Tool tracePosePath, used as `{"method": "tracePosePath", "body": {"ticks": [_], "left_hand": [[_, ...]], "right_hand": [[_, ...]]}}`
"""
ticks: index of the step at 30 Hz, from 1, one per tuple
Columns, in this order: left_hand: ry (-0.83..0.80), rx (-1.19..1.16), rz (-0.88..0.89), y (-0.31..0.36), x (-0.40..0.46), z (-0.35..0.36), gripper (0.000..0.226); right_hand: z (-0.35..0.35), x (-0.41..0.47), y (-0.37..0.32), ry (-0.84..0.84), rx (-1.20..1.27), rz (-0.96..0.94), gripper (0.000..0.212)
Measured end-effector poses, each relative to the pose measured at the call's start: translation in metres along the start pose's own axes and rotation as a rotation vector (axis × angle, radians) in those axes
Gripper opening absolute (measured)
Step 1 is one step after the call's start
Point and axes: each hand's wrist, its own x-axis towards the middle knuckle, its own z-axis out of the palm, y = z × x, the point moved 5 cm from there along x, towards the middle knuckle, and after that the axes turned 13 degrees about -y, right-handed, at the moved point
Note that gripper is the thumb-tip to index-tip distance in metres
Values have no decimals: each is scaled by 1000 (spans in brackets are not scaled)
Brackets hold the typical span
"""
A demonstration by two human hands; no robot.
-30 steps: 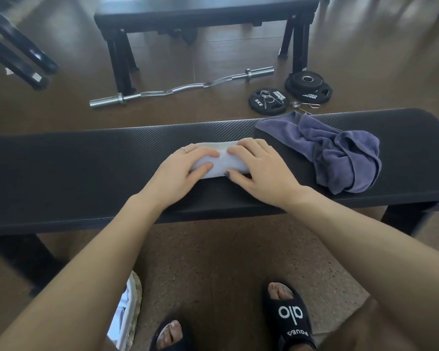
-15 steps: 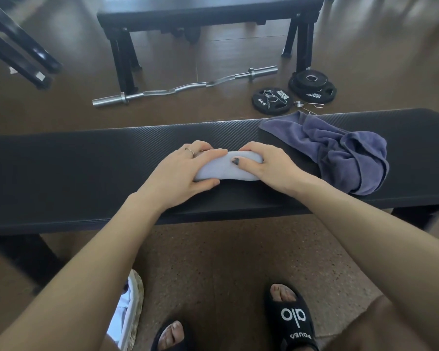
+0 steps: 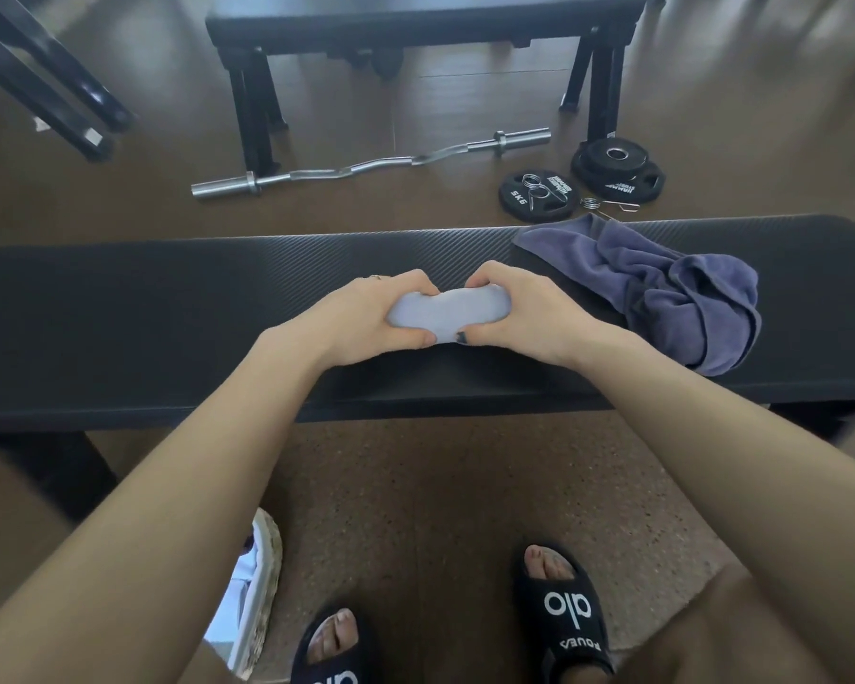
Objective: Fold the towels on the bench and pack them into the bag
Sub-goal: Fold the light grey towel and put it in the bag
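Note:
A small pale towel [image 3: 447, 313], folded into a thick bundle, is held just above the middle of the black bench [image 3: 169, 298]. My left hand [image 3: 366, 320] grips its left end and my right hand [image 3: 519, 313] grips its right end, fingers over the top and thumbs underneath. A purple towel [image 3: 662, 283] lies crumpled and unfolded on the bench to the right. The bag [image 3: 257, 585], with a woven rim and pale cloth inside, stands on the floor at the lower left, mostly hidden by my left forearm.
Beyond the bench a curl bar [image 3: 366, 165] lies on the floor, with black weight plates [image 3: 613, 170] and spring collars to its right. A second black bench [image 3: 415, 22] stands further back. My feet in black slides [image 3: 563, 614] are below the bench.
Both hands went from pressing flat on the folded pale towel to curling round its ends, and the towel has come up off the bench surface towards me.

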Motion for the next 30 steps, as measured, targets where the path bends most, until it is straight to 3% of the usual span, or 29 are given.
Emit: {"method": "tracePosePath", "body": {"ticks": [5,12,18,25,30], "left_hand": [[-69,-186,-16,1,-41,5,27],[-85,-521,-94,-30,-162,0,23],[-20,-733,-326,-99,-263,41,24],[-23,-891,-521,-184,-328,125,21],[-44,-791,-565,-240,-342,181,36]], "right_hand": [[16,-14,-22,-116,93,8,32],[72,-36,-111,-365,363,-112,20],[183,-43,-167,-580,389,-79,24],[311,-37,-189,-616,195,-82,27],[398,-27,-171,-655,167,-31,30]]}}
